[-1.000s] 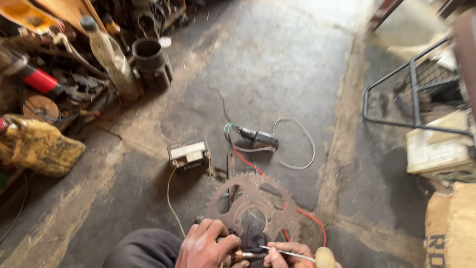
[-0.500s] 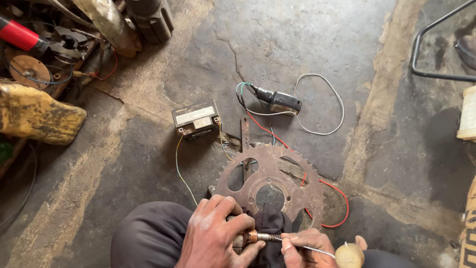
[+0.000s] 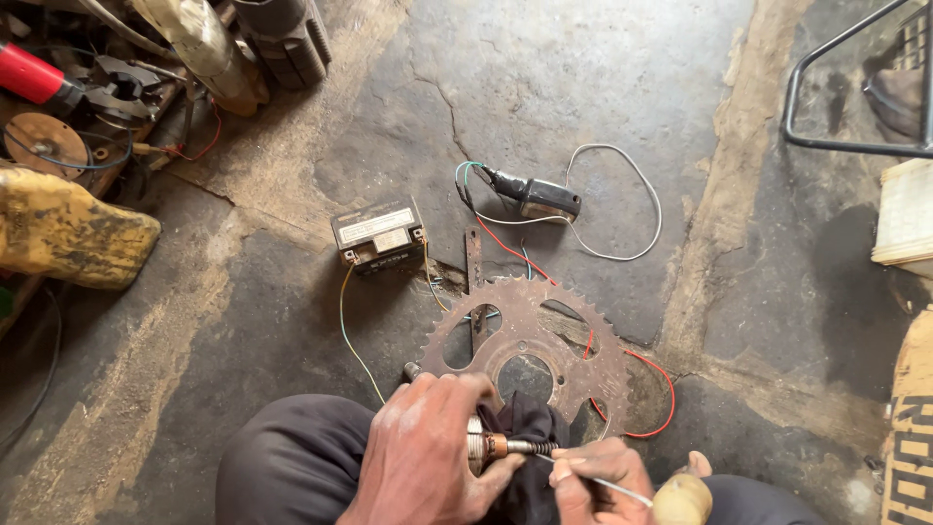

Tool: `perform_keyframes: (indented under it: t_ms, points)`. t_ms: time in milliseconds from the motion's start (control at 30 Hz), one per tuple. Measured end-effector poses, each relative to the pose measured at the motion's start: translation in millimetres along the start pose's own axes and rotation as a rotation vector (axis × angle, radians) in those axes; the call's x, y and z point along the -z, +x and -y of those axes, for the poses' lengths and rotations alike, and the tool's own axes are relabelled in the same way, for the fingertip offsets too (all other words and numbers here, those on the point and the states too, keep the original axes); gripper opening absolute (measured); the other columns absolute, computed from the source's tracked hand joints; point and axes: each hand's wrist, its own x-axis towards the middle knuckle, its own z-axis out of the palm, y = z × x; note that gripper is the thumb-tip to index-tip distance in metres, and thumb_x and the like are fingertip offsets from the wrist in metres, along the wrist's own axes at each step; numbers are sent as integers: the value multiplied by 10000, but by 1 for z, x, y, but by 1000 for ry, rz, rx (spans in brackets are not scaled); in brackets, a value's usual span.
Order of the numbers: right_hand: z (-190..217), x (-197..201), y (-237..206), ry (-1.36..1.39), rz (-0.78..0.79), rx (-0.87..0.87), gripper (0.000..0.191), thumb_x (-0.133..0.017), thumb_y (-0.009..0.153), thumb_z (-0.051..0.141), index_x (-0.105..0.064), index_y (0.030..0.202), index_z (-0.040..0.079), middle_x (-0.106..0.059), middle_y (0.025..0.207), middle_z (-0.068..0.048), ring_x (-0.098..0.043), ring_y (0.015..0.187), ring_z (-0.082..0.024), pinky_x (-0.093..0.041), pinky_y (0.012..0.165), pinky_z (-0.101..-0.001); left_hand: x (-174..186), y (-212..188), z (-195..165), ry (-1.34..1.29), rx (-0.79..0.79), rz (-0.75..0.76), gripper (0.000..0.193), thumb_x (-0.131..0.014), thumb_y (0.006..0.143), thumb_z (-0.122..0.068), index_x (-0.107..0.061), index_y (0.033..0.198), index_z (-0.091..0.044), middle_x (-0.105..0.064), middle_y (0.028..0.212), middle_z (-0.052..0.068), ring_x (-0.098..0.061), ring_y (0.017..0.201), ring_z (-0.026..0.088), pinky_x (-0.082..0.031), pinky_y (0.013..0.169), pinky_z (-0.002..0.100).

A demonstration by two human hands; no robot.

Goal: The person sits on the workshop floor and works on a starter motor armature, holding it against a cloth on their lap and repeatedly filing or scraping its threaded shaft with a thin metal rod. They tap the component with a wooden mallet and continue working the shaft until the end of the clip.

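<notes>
My left hand (image 3: 428, 447) grips a small metal plug-like part (image 3: 491, 446) with a threaded end, held against a dark cloth (image 3: 525, 457) over my knee. My right hand (image 3: 598, 476) pinches a thin metal tool with a pale wooden handle (image 3: 680, 498), its tip at the part's threaded end. Just beyond my hands a rusty toothed sprocket (image 3: 530, 340) lies flat on the concrete floor. Red, yellow and green wires run from it to a small black battery (image 3: 379, 235) and a black coil unit (image 3: 535, 196).
A yellow dirty container (image 3: 68, 228), a red-handled tool (image 3: 39, 78) and metal scrap lie at the left. A dark cylinder (image 3: 287, 39) stands at the top. A black metal frame (image 3: 846, 97) is at the upper right, with cardboard (image 3: 914, 428) along the right edge.
The view has tilted down and moved closer, so the sprocket and hands sit higher in frame. My hands stay together on the small part and thin tool.
</notes>
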Motion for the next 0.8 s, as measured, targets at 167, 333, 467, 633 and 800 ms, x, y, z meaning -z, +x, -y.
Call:
perform_keyframes:
  t_ms: [167, 333, 467, 633, 800]
  points:
    - [12, -7, 10, 30, -62, -25, 126, -662, 908, -30, -578, 1001, -18, -703, 883, -211, -693, 692, -157, -604, 675, -290, -3, -5, 0, -45, -204, -306, 521, -869, 730, -473, -638, 969, -72, -646, 898, 78, -667, 768, 292, -534, 661, 405]
    - [20, -9, 17, -7, -116, -11, 102, -645, 913, -78, -589, 985, -34, -698, 854, -219, -674, 700, -165, -578, 687, -288, -13, -12, 4, 90, -176, -363, 474, -854, 764, -517, -666, 883, -98, -640, 788, 62, -626, 635, 301, -490, 571, 430]
    - [24, -9, 8, -75, -98, -50, 155, -670, 888, -67, -574, 1002, -25, -734, 887, -201, -706, 733, -157, -588, 705, -277, -17, -19, 0, 90, -38, -320, 480, -849, 767, -525, -664, 873, -95, -628, 771, 82, -653, 648, 319, -499, 560, 434]
    - [26, -14, -6, -152, -110, -85, 145, -670, 903, -76, -583, 1001, -15, -762, 947, -193, -726, 789, -159, -582, 806, -274, -6, -21, -4, -62, 24, -251, 530, -856, 771, -424, -639, 1096, -66, -684, 1027, 105, -711, 912, 318, -558, 720, 409]
    - [25, -18, -5, -82, -46, 34, 177, -681, 899, -74, -584, 1023, 5, -740, 942, -183, -730, 851, -175, -590, 807, -265, 17, -22, 10, -292, 44, -67, 744, -939, 608, -355, -629, 1231, -92, -640, 1252, 158, -714, 1060, 289, -610, 740, 356]
